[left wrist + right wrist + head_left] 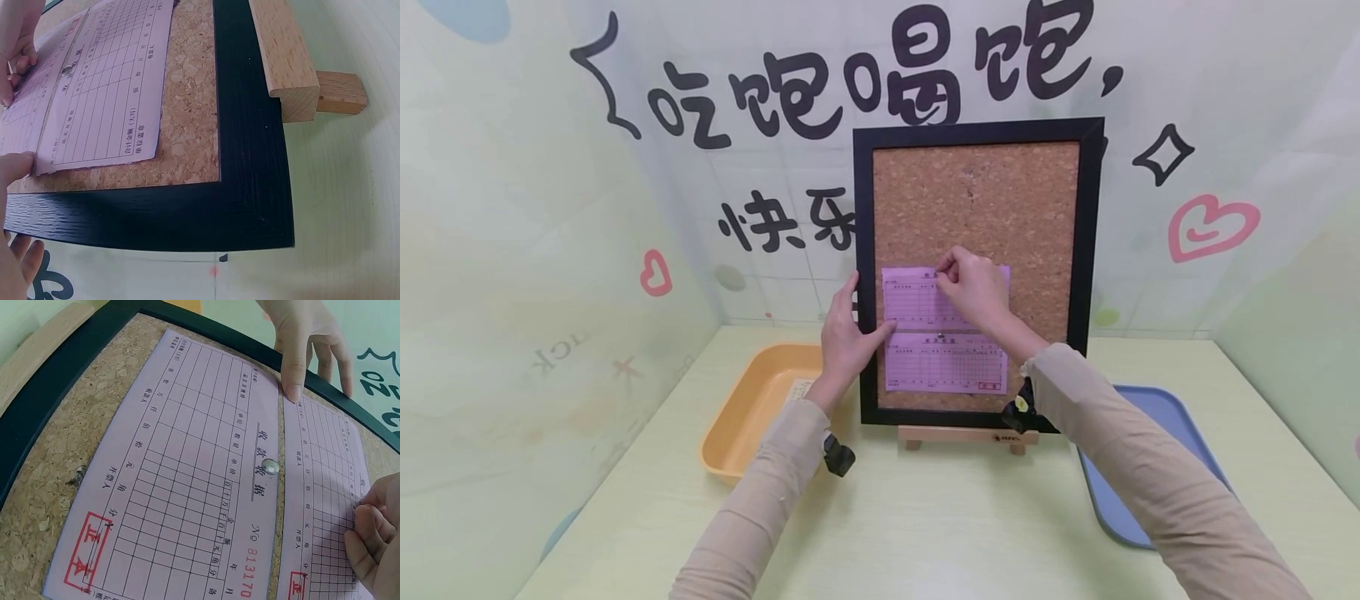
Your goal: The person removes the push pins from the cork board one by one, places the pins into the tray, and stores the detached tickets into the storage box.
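Observation:
A cork board point(977, 200) in a black frame point(865, 250) stands on a small wooden easel point(962, 435). Two pink receipt slips lie on the cork. The lower slip point(943, 367) is fixed by a silver pin point(270, 465). My left hand point(846, 333) clasps the frame's left edge, its thumb point(292, 384) pressing the lower left corner of the upper slip point(913, 304) while the fingers reach behind the frame. My right hand point(946, 271) pinches a small metal pin point(10, 67) at that slip's top middle.
An orange tray point(752, 408) with a paper in it sits left of the board on the pale green table point(925, 517). A blue tray point(1157, 417) lies to the right, partly under my right sleeve. Patterned walls close in behind and at both sides.

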Available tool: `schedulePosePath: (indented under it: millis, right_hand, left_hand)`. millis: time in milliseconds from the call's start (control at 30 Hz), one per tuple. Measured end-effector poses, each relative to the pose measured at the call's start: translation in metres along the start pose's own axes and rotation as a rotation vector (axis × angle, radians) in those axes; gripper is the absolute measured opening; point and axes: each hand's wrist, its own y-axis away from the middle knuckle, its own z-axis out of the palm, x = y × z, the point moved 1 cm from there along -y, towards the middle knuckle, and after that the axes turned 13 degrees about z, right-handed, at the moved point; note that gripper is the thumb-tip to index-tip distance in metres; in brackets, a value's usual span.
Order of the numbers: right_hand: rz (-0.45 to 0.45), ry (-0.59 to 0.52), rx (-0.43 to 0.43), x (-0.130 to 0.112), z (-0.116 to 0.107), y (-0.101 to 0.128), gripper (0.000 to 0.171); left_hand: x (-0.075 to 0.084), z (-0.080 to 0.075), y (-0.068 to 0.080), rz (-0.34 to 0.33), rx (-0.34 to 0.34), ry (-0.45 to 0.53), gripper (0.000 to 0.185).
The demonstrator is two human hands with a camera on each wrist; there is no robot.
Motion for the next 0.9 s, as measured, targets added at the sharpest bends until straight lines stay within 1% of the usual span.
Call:
schedulePosePath:
  millis: [200,367,733,900]
  right_hand:
    - [0.007,-0.008,-0.016,-0.0002,-0.0014,0.0013,0.008]
    - [0.009,-0.012,-0.030,-0.0001,-0.0020,0.0001,0.008]
    - [-0.008,0.024,-0.069,-0.0018,-0.0041,-0.0003,0.010]
    - [-0.022,-0.015,-0.076,-0.0007,-0.0043,0.0001,0.009]
  left_hand:
    - [0.0001,-0.0010,0.0002,-0.002,-0.004,0.004,0.086]
    - [-0.0004,-0.0012,0.0001,0.014,-0.001,0.004,0.085]
    - [-0.0004,-0.0010,-0.0001,0.017,0.004,0.003,0.085]
    - [-0.0008,-0.0005,0.0006,0.010,0.001,0.005,0.085]
